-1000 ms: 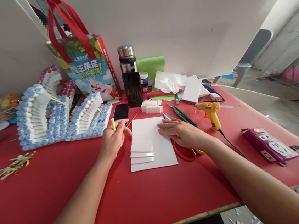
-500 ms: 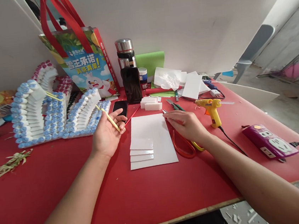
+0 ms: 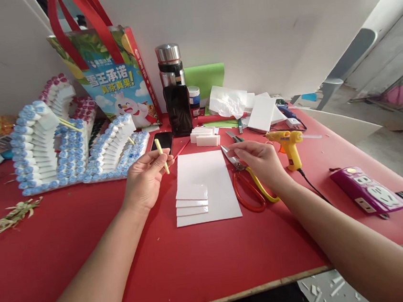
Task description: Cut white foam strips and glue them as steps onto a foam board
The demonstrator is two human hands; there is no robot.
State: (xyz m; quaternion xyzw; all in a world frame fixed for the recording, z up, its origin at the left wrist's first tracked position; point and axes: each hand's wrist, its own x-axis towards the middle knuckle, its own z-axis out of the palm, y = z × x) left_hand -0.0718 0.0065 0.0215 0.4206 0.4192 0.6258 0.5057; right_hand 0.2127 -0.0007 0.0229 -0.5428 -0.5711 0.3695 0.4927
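Observation:
My left hand (image 3: 146, 178) is closed on a short yellow stick (image 3: 161, 156), pinched between thumb and fingers just left of a white sheet (image 3: 214, 173). Three smaller white cards (image 3: 191, 201) are stacked on that sheet's near left corner. My right hand (image 3: 260, 161) hovers to the right of the sheet, fingers loosely stretched leftward with nothing visible in them. It is directly over the scissors (image 3: 245, 185), which have one red and one yellow handle and lie on the red table (image 3: 206, 261).
A yellow glue gun (image 3: 287, 143) stands right of my right hand, with a purple power strip (image 3: 368, 191) beyond it. A phone (image 3: 162, 140), white foam blocks (image 3: 205, 139), a steel flask (image 3: 169, 64), a printed bag (image 3: 117, 85) and a blue-and-white stepped model (image 3: 61, 151) sit behind.
My right hand lifted off the white sheet and moved right, over the scissors. My left hand turned the yellow stick and rose slightly. The camera tilted a little.

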